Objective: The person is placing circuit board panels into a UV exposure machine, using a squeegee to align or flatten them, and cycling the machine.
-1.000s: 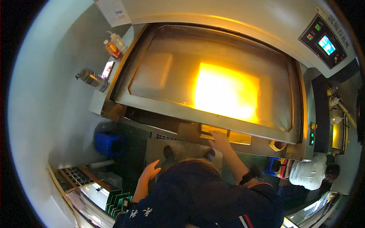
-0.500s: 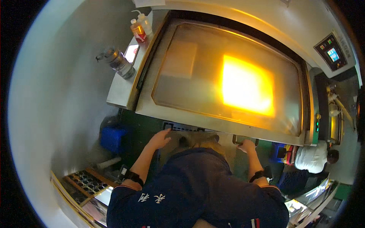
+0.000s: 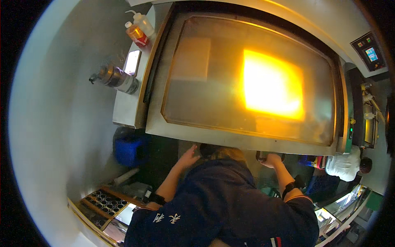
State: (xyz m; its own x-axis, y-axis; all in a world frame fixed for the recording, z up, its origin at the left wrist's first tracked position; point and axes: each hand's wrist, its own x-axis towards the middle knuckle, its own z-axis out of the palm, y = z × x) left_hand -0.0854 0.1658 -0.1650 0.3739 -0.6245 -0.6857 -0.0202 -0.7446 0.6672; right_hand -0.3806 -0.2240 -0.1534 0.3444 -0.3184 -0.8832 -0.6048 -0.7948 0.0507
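Observation:
In front of me stands a wide machine with a metal-framed, film-like top [image 3: 205, 99]; a bright yellow-white rectangle [image 3: 271, 84] glows through its right half. My right hand [image 3: 271, 160] is closed around a dark handle [image 3: 259, 156] below the machine's front edge [image 3: 222, 145]. My left hand [image 3: 189, 158] hangs just below that same edge, left of my body, with its fingers stretched and nothing seen in them. Dark bands are on both forearms. What lies under the machine's front is mostly hidden by shadow and my torso.
On a side ledge [image 3: 131, 108] at left are a pump bottle [image 3: 119, 80], a lit phone [image 3: 132, 62], an orange bottle [image 3: 136, 35] and a wash bottle [image 3: 144, 24]. A control panel [image 3: 369, 52] is at right, above a person in white [image 3: 344, 164]. A blue container [image 3: 131, 150] stands at lower left.
My left hand has drawn rightward and closer to my body. My right hand keeps hold of the handle. A pale slotted strip under the machine's front edge is no longer visible. The view has shifted slightly.

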